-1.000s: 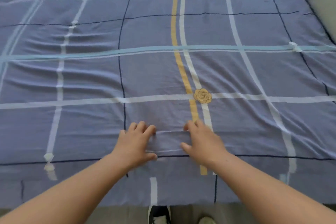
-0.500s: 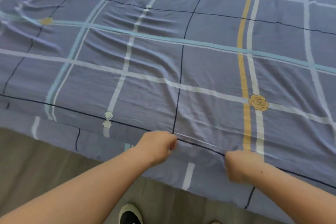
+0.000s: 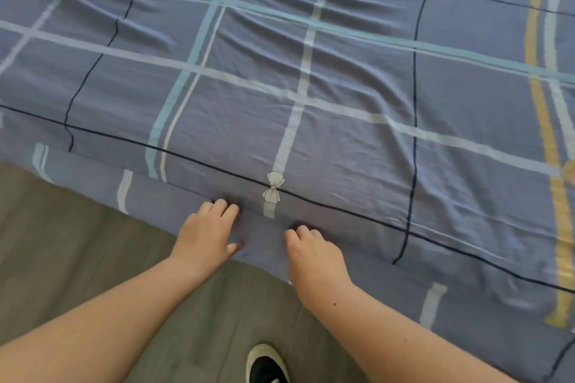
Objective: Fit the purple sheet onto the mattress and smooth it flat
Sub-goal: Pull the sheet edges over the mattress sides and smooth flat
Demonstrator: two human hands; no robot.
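The purple sheet [image 3: 342, 109], checked with white, teal, yellow and dark lines, covers the mattress and hangs over its near edge. Long wrinkles run across its upper left part [image 3: 273, 6]. My left hand [image 3: 208, 233] lies on the sheet at the near edge, fingers bent and thumb apart, just left of a printed white bow [image 3: 273, 187]. My right hand [image 3: 314, 255] rests a little lower on the hanging side of the sheet, fingertips pressed into the fabric. Neither hand has fabric bunched in it.
Grey wooden floor [image 3: 77, 242] runs along the near side of the bed. My black and white shoe [image 3: 267, 364] stands on it close to the bed. The sheet's hanging side [image 3: 466, 298] continues to the lower right.
My view and both hands have shifted left along the bed's near edge. Half a second ago both fists were closed on the sheet's edge; now the fingers lie on the fabric near the bow.
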